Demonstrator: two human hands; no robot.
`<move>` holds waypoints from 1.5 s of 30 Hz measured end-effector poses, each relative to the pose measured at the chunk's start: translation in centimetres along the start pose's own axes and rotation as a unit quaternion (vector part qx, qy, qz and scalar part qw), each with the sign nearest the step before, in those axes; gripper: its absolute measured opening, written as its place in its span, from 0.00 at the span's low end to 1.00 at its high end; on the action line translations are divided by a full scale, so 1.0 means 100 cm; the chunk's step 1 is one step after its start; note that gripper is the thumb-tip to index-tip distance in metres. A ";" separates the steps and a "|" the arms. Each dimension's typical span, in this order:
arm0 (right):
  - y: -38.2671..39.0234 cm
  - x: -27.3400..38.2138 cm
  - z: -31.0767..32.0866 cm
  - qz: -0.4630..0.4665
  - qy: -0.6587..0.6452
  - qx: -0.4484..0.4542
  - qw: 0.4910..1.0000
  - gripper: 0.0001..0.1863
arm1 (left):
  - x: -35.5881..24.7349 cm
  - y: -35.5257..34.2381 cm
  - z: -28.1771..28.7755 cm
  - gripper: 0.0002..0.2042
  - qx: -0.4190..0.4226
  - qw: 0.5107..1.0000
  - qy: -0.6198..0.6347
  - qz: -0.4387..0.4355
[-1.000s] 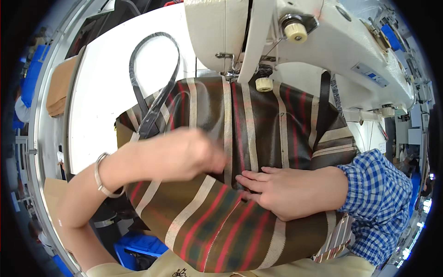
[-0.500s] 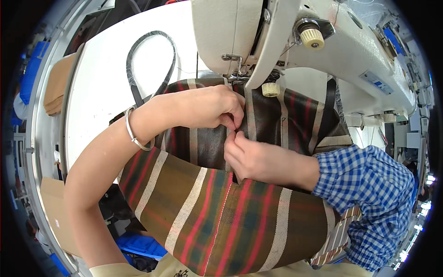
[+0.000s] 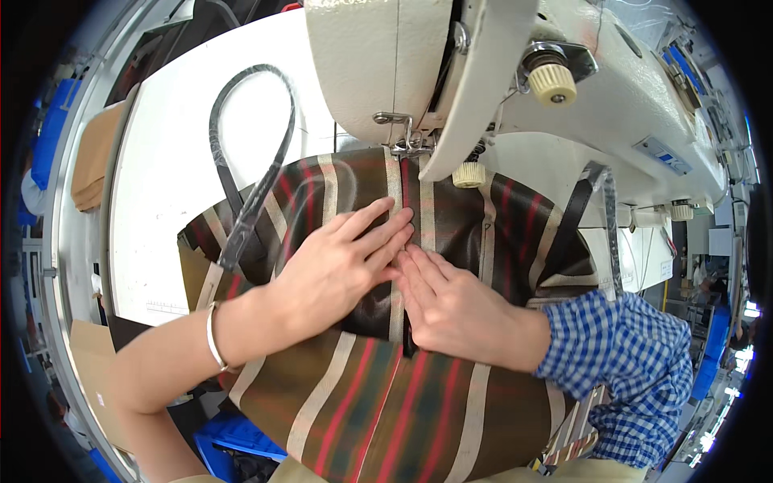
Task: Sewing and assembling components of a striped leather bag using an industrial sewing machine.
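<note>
A bag (image 3: 346, 406) with brown, red, green and cream stripes is spread below the sewing machine's needle area (image 3: 412, 145), and its dark, glossy far panel reaches under there. My left hand (image 3: 334, 253) lies on that panel with fingers stretched toward the machine, beside a cream stripe. Close to it, fingertips nearly meeting, my right hand (image 3: 455, 310) presses the panel with its fingers extended. Neither hand shows anything gripped. A dark strap handle (image 3: 216, 133) loops up at the bag's left; another strap handle (image 3: 573, 209) stands at its right.
The white sewing machine (image 3: 628, 113) fills the upper right, with cream tension knobs (image 3: 552, 84). Under the bag is a white tabletop (image 3: 165, 201). A blue bin (image 3: 237, 439) and cardboard (image 3: 97, 366) sit low at the left; tan pieces (image 3: 98, 165) lie beyond the table's left edge.
Both hands have gone from pinching close together at the panel's seam to lying flatter with fingers extended. My left forearm has dropped lower, and more of the right strap handle now shows.
</note>
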State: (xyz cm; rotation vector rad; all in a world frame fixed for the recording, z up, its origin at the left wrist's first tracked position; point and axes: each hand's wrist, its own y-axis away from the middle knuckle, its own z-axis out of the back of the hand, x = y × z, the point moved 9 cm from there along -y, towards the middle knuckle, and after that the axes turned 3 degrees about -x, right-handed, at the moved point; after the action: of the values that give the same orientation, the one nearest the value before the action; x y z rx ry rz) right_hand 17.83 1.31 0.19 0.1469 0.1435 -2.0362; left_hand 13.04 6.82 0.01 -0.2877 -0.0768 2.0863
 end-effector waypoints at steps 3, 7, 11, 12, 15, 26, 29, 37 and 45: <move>0.010 -0.006 0.011 -0.058 -0.098 -0.038 0.993 0.27 | -0.005 0.009 0.001 0.30 0.014 0.999 0.025 0.039; 0.016 -0.010 0.003 -0.071 -0.153 0.017 0.986 0.30 | -0.002 0.008 0.001 0.30 0.009 1.000 0.005 0.026; 0.016 -0.011 0.003 -0.063 -0.159 0.033 0.985 0.29 | -0.003 0.011 -0.001 0.30 -0.017 0.999 0.040 0.028; 0.016 -0.011 0.004 -0.072 -0.148 0.033 0.986 0.29 | -0.003 0.011 -0.001 0.30 -0.018 0.998 0.050 0.034; 0.017 -0.007 0.003 -0.087 -0.133 0.026 0.987 0.28 | -0.003 0.012 0.002 0.31 -0.019 0.997 0.059 0.042; 0.021 -0.022 -0.002 -0.112 -0.201 0.040 0.972 0.29 | 0.003 0.007 0.006 0.32 -0.013 0.998 0.040 0.055; 0.022 -0.020 0.002 -0.091 -0.197 0.055 0.975 0.30 | 0.001 0.008 0.005 0.31 -0.023 0.997 0.056 0.051; 0.033 -0.011 -0.002 -0.068 -0.185 0.015 0.980 0.33 | -0.004 0.013 -0.012 0.29 -0.049 0.997 0.052 0.023; 0.034 -0.015 -0.005 -0.019 -0.187 0.034 0.982 0.30 | -0.006 0.021 -0.011 0.26 -0.064 0.998 0.026 0.003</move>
State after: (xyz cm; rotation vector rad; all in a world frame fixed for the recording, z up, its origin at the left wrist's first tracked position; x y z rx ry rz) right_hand 21.56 1.21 -0.22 -0.1981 -0.1595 -2.0702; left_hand 11.87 5.16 -1.32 -0.4195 -0.1789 2.0814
